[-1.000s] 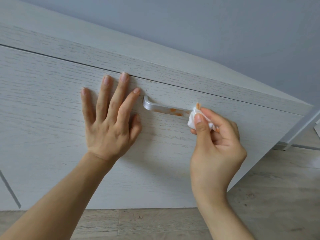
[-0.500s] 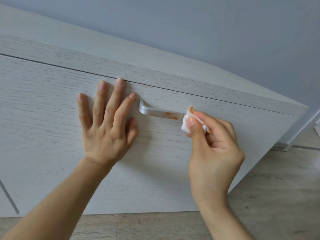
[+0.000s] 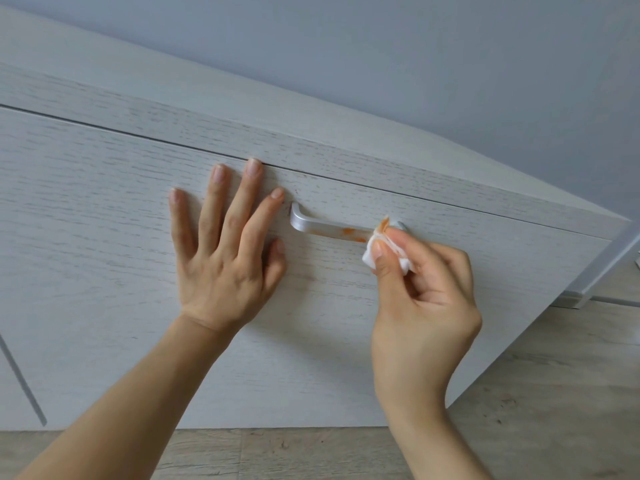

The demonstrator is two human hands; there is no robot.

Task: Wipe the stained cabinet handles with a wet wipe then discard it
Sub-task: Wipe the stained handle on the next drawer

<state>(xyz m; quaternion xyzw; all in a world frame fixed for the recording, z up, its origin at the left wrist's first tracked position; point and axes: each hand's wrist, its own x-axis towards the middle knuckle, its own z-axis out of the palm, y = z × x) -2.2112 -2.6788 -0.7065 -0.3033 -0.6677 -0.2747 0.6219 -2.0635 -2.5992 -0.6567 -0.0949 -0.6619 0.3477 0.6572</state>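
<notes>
Pale blue-grey wall is filling the upper background, smooth and matte. Below it, a whitewashed cabinet with a coarse horizontal wood grain is running across the view, its top panel separated from the door front by a thin dark seam. Grey wood-effect plank flooring is showing along the bottom and at the right.

At the left, a second narrow seam is cutting diagonally across the cabinet front.

Left of centre, the left hand is lying flat against the door front, fingers straight and spread, grasping nothing, with the index fingertip just beside the handle's left end.

At centre, the cabinet handle is sitting on the door just below the top seam. It is a flat bar of brushed silver metal with a rounded, bent left end. Orange stains are marking its middle and right portion, with a fainter orange smear further left along the lower edge.

At the right end of the handle, the wet wipe is touching the bar. It is a white, crumpled wad with an orange-tinted tip. The right hand is pinching the wipe between thumb and curled fingers, covering the handle's right end in part.
</notes>
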